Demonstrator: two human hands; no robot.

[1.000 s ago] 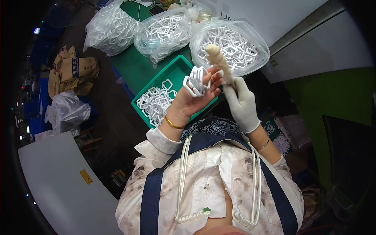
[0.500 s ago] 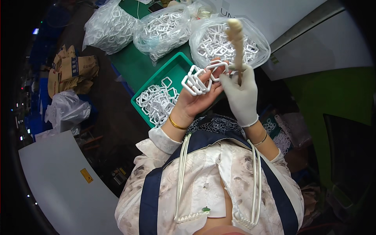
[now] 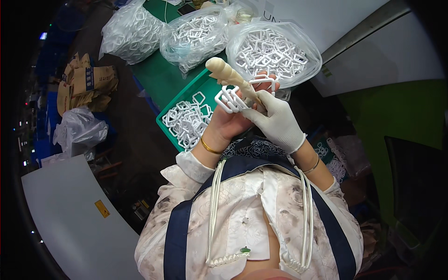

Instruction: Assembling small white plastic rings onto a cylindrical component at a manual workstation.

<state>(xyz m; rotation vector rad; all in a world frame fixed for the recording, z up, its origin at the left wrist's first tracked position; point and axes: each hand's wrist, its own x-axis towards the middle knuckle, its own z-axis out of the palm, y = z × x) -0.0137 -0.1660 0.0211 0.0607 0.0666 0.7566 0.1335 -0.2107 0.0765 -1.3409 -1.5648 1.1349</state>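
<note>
My bare left hand (image 3: pixel 227 125) is palm up and curled around several white plastic chain links (image 3: pixel 230 99), bunched together. One more white link (image 3: pixel 263 78) lies at its fingertips. My right hand (image 3: pixel 281 122) wears a white knit glove and grips a cream, tape-wrapped stick-like tool (image 3: pixel 229 74) with a rounded end. The tool slants up and left across the left palm, just above the bunched links. Its other end is hidden by the glove. Below and left of it, a green tray (image 3: pixel 176 99) holds a heap of loose white links (image 3: pixel 187 123).
Three clear plastic bags full of white links, a left bag (image 3: pixel 133 35), a middle bag (image 3: pixel 196 35) and a right bag (image 3: pixel 270 53), stand on the green tabletop (image 3: pixel 161 81). A glass jar (image 3: pixel 243 16) is behind. Brown paper sacks (image 3: pixel 88 84) lie at far left.
My right hand has tipped the tool from upright to slanting left, over the left hand. The link at the fingertips has turned flatter. The left hand stays in place.
</note>
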